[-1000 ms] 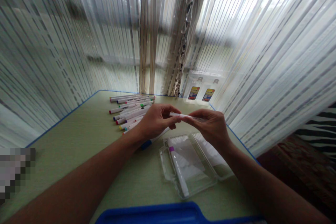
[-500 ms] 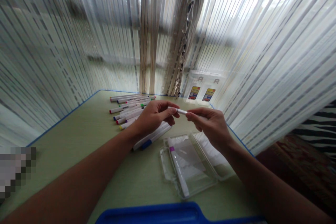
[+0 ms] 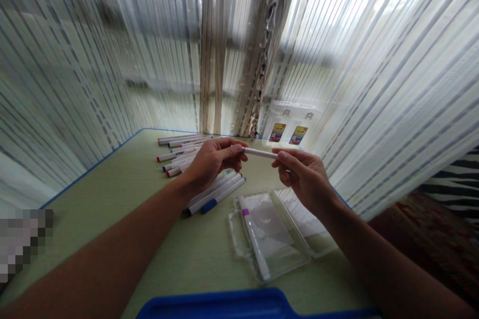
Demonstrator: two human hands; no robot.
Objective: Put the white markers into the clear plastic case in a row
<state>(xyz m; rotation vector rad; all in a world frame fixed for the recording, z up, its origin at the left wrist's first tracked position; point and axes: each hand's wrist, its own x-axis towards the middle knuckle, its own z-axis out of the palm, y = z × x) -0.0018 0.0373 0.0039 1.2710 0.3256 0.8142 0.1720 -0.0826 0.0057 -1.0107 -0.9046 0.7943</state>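
A white marker (image 3: 261, 153) is held up between my two hands above the table. Its left end, near a dark ring, is pinched by my left hand (image 3: 220, 156). The fingertips of my right hand (image 3: 302, 168) are closed on its right end. Below and right of my left hand lies an open clear plastic case (image 3: 277, 239), with one purple-banded marker (image 3: 255, 241) along its left side. Several white markers (image 3: 179, 159) with coloured ends are spread behind and under my left hand, which partly hides them. A blue-capped marker (image 3: 224, 194) lies nearest the case.
At the back right stands clear packaging (image 3: 292, 124) with two coloured labels. A blue plastic edge (image 3: 217, 305) runs along the front. String curtains (image 3: 160, 50) hang around the blue-edged green table (image 3: 112, 179). A blurred-out object (image 3: 22, 244) is at far left.
My hands have moved apart, the left slightly left and the right to the right. More of the white marker's barrel shows between them. The case and the loose markers stay put.
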